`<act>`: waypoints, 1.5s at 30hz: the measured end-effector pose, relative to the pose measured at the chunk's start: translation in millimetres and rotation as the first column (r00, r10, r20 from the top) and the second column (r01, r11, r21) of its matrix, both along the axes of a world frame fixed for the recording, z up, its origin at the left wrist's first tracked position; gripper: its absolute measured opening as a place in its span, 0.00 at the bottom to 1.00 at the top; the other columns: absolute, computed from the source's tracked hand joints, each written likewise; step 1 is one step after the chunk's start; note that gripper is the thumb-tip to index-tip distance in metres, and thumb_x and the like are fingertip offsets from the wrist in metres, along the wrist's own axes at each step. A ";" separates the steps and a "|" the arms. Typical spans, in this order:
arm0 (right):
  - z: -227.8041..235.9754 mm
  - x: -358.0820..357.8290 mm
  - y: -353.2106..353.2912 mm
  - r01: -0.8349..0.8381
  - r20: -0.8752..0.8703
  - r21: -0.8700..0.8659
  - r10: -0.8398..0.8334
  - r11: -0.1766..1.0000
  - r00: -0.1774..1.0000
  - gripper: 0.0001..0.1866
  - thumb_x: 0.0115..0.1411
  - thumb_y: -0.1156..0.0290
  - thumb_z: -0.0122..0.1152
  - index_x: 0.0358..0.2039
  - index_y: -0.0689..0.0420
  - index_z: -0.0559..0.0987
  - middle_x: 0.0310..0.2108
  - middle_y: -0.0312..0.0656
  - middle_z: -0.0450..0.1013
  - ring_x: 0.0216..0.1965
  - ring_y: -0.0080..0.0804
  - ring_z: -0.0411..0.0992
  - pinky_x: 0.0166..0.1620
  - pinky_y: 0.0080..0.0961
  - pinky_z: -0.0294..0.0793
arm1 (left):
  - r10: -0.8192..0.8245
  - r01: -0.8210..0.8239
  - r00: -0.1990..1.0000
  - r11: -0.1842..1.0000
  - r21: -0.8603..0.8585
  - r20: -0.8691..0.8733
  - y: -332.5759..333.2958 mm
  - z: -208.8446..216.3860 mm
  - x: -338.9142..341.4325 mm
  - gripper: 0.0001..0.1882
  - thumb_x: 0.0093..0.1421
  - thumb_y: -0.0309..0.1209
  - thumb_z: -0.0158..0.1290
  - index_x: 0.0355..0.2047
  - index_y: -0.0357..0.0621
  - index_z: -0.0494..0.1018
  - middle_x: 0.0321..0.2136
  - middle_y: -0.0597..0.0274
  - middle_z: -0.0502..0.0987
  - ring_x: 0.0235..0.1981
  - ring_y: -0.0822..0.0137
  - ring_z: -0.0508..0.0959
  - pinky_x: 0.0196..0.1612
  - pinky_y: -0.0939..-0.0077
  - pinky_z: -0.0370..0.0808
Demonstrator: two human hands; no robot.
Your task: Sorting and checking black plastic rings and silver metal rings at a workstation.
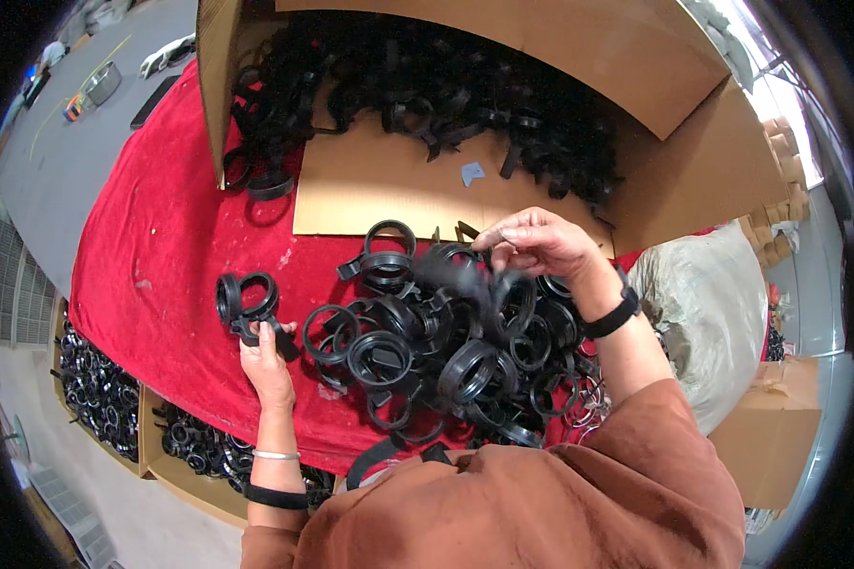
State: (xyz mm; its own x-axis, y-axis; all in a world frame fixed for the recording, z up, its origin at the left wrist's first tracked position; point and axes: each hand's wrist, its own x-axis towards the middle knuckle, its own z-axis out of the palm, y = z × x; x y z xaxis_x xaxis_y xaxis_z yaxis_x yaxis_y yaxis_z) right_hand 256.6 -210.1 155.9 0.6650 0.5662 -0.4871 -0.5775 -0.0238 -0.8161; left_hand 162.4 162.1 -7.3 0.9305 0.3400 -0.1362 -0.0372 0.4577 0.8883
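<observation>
My left hand (268,370) is closed around black plastic ring parts (259,296), with two round openings showing above the thumb. It is on the left, over the red cloth (152,256). My right hand (539,242) is at the far side of a heap of similar black rings (380,358). Its fingers pinch a black ring part (460,275) that is smeared by motion, so its exact shape is hard to make out. The heap lies on the cloth in front of me, its rings tilted and overlapping.
Beyond the heap, a large cardboard box (370,185) lies open toward me, with many black rings inside. A translucent plastic bag (702,303) bulges on the right. Boxes of black parts (104,394) stand below the table's left edge. A tape roll (102,85) rests far left.
</observation>
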 end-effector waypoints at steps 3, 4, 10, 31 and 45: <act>-15.8 20.3 -2.8 0.219 0.146 -0.155 -0.197 0.963 0.969 0.17 0.59 0.63 0.55 0.40 0.64 0.76 0.26 0.41 0.75 0.14 0.14 0.58 0.17 0.12 0.57 | 0.110 -0.081 0.993 0.917 0.391 -0.052 -12.8 4.6 -6.5 0.11 0.62 0.26 0.44 0.43 0.35 0.61 0.31 0.59 0.72 0.31 0.68 0.76 0.37 0.76 0.72; -28.0 31.8 -3.4 0.425 0.292 -0.242 -0.353 0.872 0.889 0.18 0.58 0.62 0.56 0.41 0.64 0.76 0.26 0.41 0.75 0.15 0.13 0.58 0.17 0.11 0.57 | 0.137 -0.122 0.991 0.925 0.361 -0.015 -22.1 4.3 -7.1 0.10 0.62 0.25 0.44 0.42 0.35 0.60 0.33 0.59 0.70 0.31 0.69 0.75 0.37 0.77 0.72; -70.6 109.3 7.8 0.846 0.784 -0.423 0.598 0.323 0.164 0.27 0.49 0.73 0.60 0.51 0.56 0.68 0.50 0.53 0.66 0.41 0.51 0.71 0.44 0.36 0.72 | 0.186 -0.160 0.982 0.913 0.376 -0.035 -24.8 1.3 -6.8 0.09 0.61 0.24 0.44 0.42 0.37 0.60 0.33 0.61 0.69 0.29 0.71 0.73 0.34 0.79 0.73; -28.4 62.4 14.3 0.026 0.036 -0.025 -0.025 0.999 0.999 0.15 0.58 0.63 0.58 0.41 0.59 0.74 0.28 0.42 0.75 0.15 0.14 0.63 0.13 0.09 0.57 | 0.181 -0.154 0.983 0.901 0.406 -0.029 -22.5 -5.8 -8.6 0.11 0.61 0.25 0.44 0.42 0.36 0.60 0.35 0.59 0.68 0.32 0.71 0.72 0.36 0.78 0.74; -68.4 159.1 40.7 0.701 0.855 -0.514 0.358 0.495 0.374 0.17 0.48 0.65 0.65 0.38 0.58 0.76 0.35 0.53 0.71 0.34 0.49 0.73 0.37 0.34 0.73 | 0.188 -0.163 0.982 0.912 0.377 -0.029 -28.1 0.9 -5.5 0.10 0.61 0.25 0.44 0.41 0.36 0.60 0.36 0.58 0.68 0.32 0.69 0.73 0.35 0.77 0.74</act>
